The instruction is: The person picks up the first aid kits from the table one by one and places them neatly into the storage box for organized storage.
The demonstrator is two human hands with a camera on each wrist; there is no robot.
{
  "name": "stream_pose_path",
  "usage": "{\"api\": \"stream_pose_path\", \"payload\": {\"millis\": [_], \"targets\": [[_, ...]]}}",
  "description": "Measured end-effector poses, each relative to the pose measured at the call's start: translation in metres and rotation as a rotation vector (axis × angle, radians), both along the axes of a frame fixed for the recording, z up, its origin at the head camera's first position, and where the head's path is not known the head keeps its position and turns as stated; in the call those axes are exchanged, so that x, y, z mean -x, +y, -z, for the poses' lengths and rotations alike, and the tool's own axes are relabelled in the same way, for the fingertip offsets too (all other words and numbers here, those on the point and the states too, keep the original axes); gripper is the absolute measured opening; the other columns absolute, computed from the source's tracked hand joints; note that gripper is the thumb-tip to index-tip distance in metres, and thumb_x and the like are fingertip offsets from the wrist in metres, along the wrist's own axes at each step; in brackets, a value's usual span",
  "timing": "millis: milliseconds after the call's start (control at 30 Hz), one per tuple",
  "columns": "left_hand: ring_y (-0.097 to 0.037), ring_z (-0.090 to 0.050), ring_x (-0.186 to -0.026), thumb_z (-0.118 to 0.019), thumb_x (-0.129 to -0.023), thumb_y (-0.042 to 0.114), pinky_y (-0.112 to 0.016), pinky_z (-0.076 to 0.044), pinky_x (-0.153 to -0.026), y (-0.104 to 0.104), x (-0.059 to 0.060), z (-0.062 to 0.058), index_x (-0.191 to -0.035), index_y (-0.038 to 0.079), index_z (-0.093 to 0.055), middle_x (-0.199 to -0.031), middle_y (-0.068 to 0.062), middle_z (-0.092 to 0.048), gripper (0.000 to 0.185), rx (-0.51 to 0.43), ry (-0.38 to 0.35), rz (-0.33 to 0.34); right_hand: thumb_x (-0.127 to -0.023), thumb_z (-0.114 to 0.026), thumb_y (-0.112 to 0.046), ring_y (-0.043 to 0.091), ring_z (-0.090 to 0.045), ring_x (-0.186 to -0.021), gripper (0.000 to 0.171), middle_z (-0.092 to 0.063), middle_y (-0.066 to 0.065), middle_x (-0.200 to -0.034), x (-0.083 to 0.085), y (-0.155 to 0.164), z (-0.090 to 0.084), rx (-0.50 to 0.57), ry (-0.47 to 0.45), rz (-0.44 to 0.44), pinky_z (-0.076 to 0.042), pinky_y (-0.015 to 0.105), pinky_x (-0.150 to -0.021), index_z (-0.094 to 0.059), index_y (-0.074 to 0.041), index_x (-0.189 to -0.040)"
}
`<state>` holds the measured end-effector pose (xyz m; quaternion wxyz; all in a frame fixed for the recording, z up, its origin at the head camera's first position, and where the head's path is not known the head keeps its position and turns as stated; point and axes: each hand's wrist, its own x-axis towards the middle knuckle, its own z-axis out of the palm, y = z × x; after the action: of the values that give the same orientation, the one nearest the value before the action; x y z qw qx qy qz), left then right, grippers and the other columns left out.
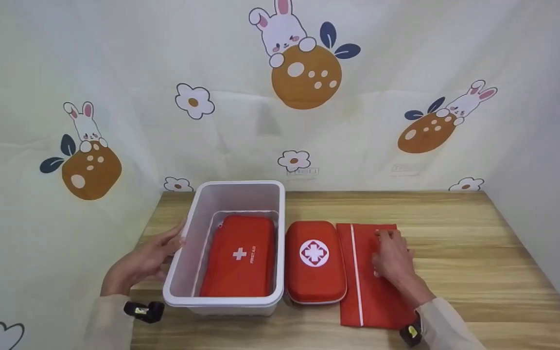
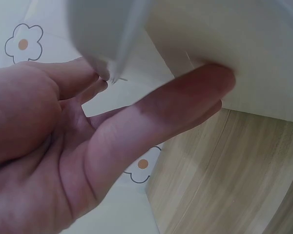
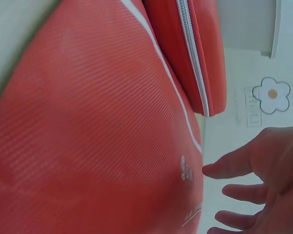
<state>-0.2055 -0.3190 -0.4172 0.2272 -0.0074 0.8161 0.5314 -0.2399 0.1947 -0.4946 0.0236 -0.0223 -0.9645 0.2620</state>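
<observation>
A white plastic bin (image 1: pixel 234 300) holds a red first-aid pouch (image 1: pixel 246 277) marked with a white cross. At the bin's left side my left hand (image 1: pixel 151 255) touches the rim and outer wall; in the left wrist view one straight digit of the hand (image 2: pixel 112 141) presses the wall under the lip. Right of the bin lies a red zippered first-aid case (image 1: pixel 315 282) with a round cross emblem. Beside it is a flat red fabric bag (image 1: pixel 372 301) with a white stripe. Over this bag hovers my right hand (image 1: pixel 394 257), its fingers loosely bent and holding nothing.
Everything stands on a wood-grain table (image 1: pixel 474 272). A pale cloth backdrop (image 1: pixel 231 141) printed with rabbits, oranges and flowers rises behind and at both sides. The bin's right wall stands close against the case.
</observation>
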Motion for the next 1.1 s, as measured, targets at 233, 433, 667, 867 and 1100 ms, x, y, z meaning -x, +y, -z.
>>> {"api": "stream_pose_path", "payload": {"millis": [233, 433, 667, 867, 1100], "targets": [[-0.029, -0.064, -0.110, -0.054, -0.101, 0.045, -0.047, -0.063, -0.079, -0.002, -0.001, 0.000, -0.160, 0.037, -0.015, -0.145, -0.023, -0.047, 0.072, 0.010, -0.007, -0.021, -0.080, -0.066, 0.003, 0.052, -0.049, -0.117, 0.059, -0.044, 0.037, -0.132, 0.002, 0.013, 0.008, 0.065, -0.046, 0.069, -0.042, 0.071, -0.093, -0.049, 0.010, -0.136], [-0.029, -0.065, -0.106, -0.053, -0.102, 0.042, -0.049, -0.063, -0.077, -0.002, 0.000, 0.003, -0.161, 0.035, -0.014, -0.140, -0.025, -0.049, 0.071, -0.007, 0.012, -0.011, -0.082, -0.075, -0.005, 0.052, -0.051, -0.111, 0.071, -0.040, 0.039, -0.127, 0.003, 0.021, 0.009, 0.131, -0.148, 0.132, -0.052, 0.064, -0.090, -0.038, 0.015, -0.140], [-0.031, -0.064, -0.109, -0.054, -0.102, 0.043, -0.050, -0.062, -0.077, -0.001, 0.001, 0.002, -0.160, 0.038, -0.013, -0.143, -0.025, -0.047, 0.072, -0.001, -0.002, -0.015, -0.083, -0.079, -0.012, 0.040, -0.065, -0.095, 0.070, -0.053, 0.035, -0.113, 0.003, 0.033, 0.010, 0.265, -0.256, 0.163, -0.062, 0.048, -0.076, -0.038, 0.018, -0.132], [-0.034, -0.064, -0.115, -0.054, -0.102, 0.043, -0.051, -0.062, -0.077, 0.000, 0.000, 0.003, -0.160, 0.038, -0.012, -0.147, -0.026, -0.044, 0.072, -0.007, 0.008, -0.014, -0.086, -0.079, -0.025, 0.026, -0.067, -0.075, 0.051, -0.066, 0.021, -0.090, 0.001, 0.042, 0.009, 0.212, -0.336, 0.154, -0.059, 0.035, -0.062, -0.054, 0.011, -0.113], [-0.033, -0.063, -0.114, -0.054, -0.102, 0.043, -0.050, -0.062, -0.077, 0.000, 0.000, 0.002, -0.160, 0.038, -0.013, -0.146, -0.026, -0.044, 0.072, 0.004, 0.014, -0.011, -0.089, -0.075, -0.028, 0.023, -0.066, -0.076, 0.046, -0.067, 0.018, -0.090, 0.000, 0.049, 0.006, 0.236, -0.388, 0.140, -0.056, 0.032, -0.063, -0.055, 0.008, -0.110]]}}
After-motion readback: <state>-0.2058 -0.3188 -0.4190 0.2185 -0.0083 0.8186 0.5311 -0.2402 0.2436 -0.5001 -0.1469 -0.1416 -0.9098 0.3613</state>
